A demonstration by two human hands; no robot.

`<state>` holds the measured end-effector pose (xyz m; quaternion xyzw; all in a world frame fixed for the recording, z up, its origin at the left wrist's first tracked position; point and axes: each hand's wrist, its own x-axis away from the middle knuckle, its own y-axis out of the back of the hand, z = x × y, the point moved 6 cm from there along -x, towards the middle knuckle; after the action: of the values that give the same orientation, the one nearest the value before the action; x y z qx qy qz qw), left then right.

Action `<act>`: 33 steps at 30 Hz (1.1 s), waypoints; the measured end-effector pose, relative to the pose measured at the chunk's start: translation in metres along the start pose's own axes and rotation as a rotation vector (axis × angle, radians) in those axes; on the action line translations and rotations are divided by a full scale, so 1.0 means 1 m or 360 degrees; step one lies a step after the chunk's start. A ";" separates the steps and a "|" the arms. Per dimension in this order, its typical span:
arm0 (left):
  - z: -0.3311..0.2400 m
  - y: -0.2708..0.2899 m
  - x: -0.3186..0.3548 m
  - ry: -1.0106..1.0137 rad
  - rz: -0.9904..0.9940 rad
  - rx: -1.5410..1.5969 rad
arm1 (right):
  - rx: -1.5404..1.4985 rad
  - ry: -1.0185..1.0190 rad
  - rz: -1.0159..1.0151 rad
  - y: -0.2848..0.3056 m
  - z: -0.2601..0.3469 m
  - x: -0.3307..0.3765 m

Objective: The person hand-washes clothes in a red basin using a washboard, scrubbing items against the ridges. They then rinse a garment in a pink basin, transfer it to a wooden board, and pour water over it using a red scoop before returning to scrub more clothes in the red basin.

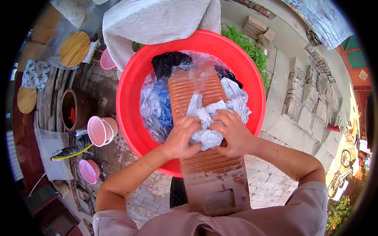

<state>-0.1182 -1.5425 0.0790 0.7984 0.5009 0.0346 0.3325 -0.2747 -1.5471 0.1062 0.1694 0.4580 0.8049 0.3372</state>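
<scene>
A bunched wet white cloth [207,137] lies on a brown ridged washboard [208,165], whose upper end stands in soapy water inside a large red basin [132,129]. My left hand [182,135] is curled against the cloth's left side. My right hand [232,131] grips its right side, with the thumb low on the board. Around the board, other laundry soaks: a black garment [169,64] at the far side, a blue cloth [164,102] and pale clothes [149,100] on the left, more white fabric [238,98] on the right.
Left of the basin stand a pink bucket [102,131], a pink bowl [89,171] and a brown jar [76,110]. A white towel-like cover [157,19] hangs over the far rim. Green plants [250,51] and stacked bricks [303,90] lie to the right.
</scene>
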 end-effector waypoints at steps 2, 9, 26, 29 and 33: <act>-0.046 -0.012 0.011 -0.0005 0.0378 -0.0052 | -0.0024 0.0081 0.0145 0.002 0.024 0.014; 0.150 0.012 -0.103 0.0792 -0.0628 -0.0967 | 0.0195 -0.0663 -0.0264 -0.043 -0.112 -0.136; 0.129 0.026 -0.117 0.0299 -0.0193 -0.1081 | 0.0140 -0.0999 -0.0307 -0.008 -0.139 -0.124; 0.163 0.003 -0.105 0.0283 0.0237 -0.1141 | -0.0101 -0.1251 -0.0173 -0.048 -0.175 -0.078; 0.190 -0.016 -0.164 0.0562 0.0263 -0.1059 | -0.0287 -0.1767 -0.0104 -0.060 -0.263 -0.089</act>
<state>-0.1376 -1.7672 -0.0323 0.6662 0.4458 0.3588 0.4782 -0.3402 -1.7519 -0.0790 0.5238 0.1462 0.6200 0.5656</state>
